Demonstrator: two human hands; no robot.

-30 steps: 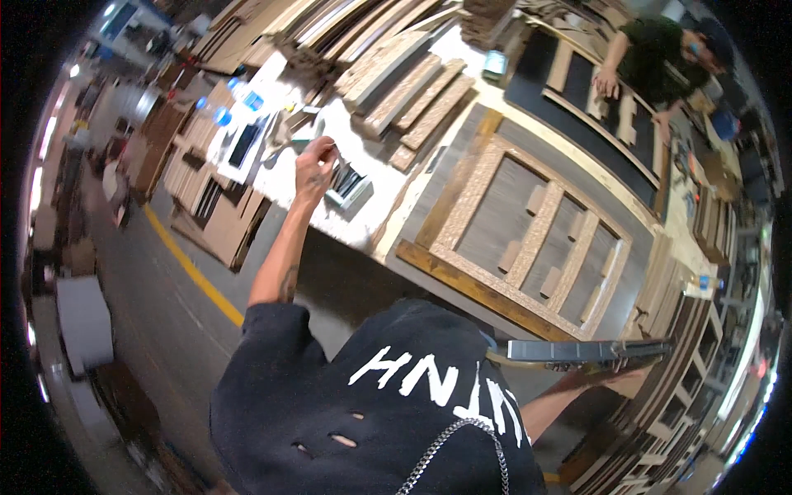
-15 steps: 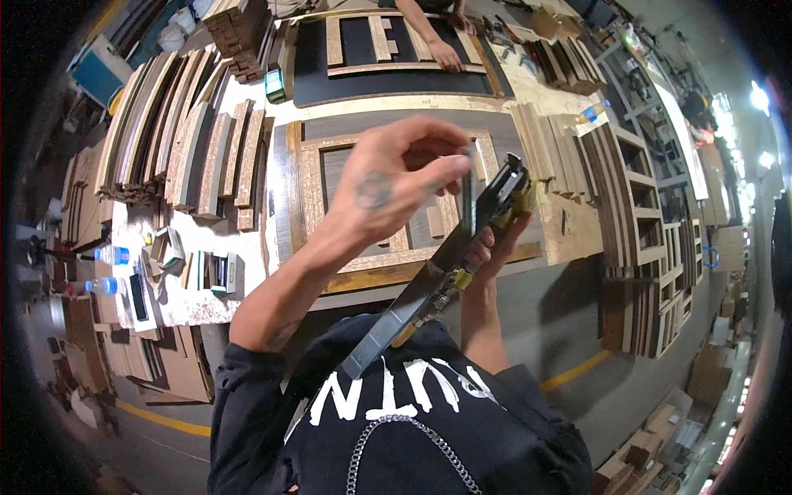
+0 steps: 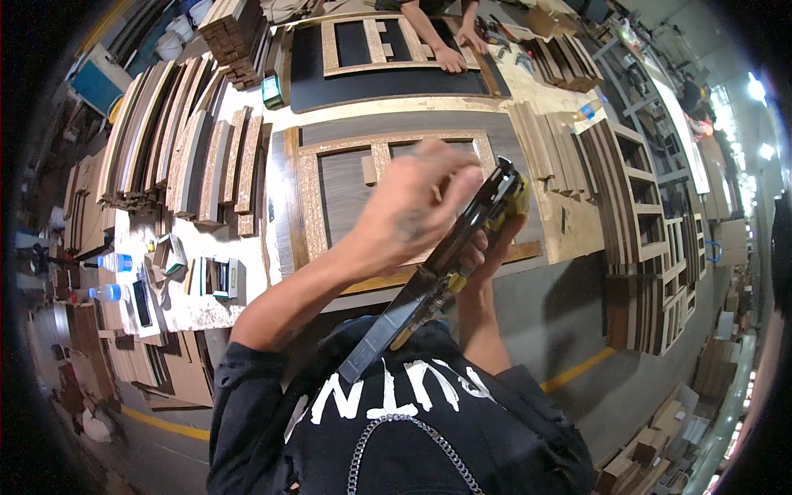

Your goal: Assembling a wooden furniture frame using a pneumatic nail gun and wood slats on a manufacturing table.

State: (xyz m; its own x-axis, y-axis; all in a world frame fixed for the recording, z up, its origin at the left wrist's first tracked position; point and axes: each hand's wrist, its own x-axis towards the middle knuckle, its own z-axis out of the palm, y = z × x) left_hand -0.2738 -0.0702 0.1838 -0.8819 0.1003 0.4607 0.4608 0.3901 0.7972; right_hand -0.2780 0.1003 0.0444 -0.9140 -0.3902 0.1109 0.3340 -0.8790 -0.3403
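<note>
A staple gun [image 3: 388,318] with a long dark magazine lies slantwise in front of my chest, its yellow-and-black end pointing up and away. My right hand [image 3: 492,241] wraps around it from the far right side, fingers showing over the magazine. Above the magazine, my left hand [image 3: 425,202] is curled closed, thumb and fingers at the rail near the gun's upper end. Motion blurs those fingertips, and what they hold cannot be made out. Behind both hands, a wooden frame [image 3: 309,206] rests on a grey wood-grain panel [image 3: 346,177] on the table.
Stacked wooden strips [image 3: 148,132] fill the table's left side; more strips [image 3: 544,148] lie at right. Water bottles [image 3: 114,262], a phone [image 3: 143,304] and small boxes [image 3: 219,276] sit near left. Across the table, a co-worker's hands [image 3: 450,60] rest on another frame.
My left hand has come down and nearer to the gun's magazine. The thin dark strip it pinched is no longer distinct. The co-worker's second hand has come down beside the far frame.
</note>
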